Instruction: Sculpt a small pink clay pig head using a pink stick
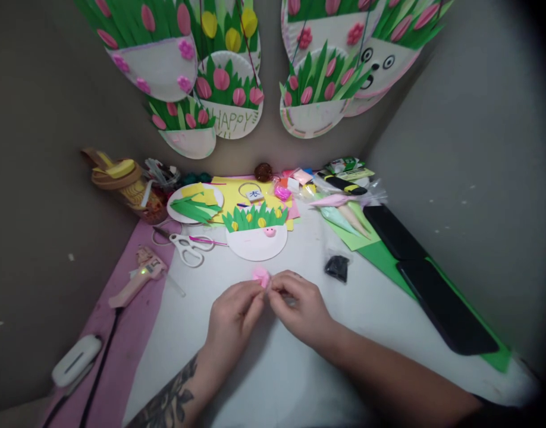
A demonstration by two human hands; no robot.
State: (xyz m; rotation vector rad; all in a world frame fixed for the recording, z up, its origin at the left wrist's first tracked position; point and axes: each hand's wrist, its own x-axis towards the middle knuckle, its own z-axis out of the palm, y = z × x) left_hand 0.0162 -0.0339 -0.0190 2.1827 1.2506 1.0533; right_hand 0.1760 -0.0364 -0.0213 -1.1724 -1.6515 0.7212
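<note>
Pink piece (260, 276) between both hands' fingers (260, 289), below paper-plate craft (257, 241).

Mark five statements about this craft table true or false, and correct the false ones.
1. The pink glue gun lies on the purple sheet. True.
2. The white-handled scissors lie right of the white paper plate with green paper grass. False: they lie left of it.
3. The left hand is at a small pink piece. True.
4. The black lump in clear plastic lies on the plate. False: it lies right of it.
</note>
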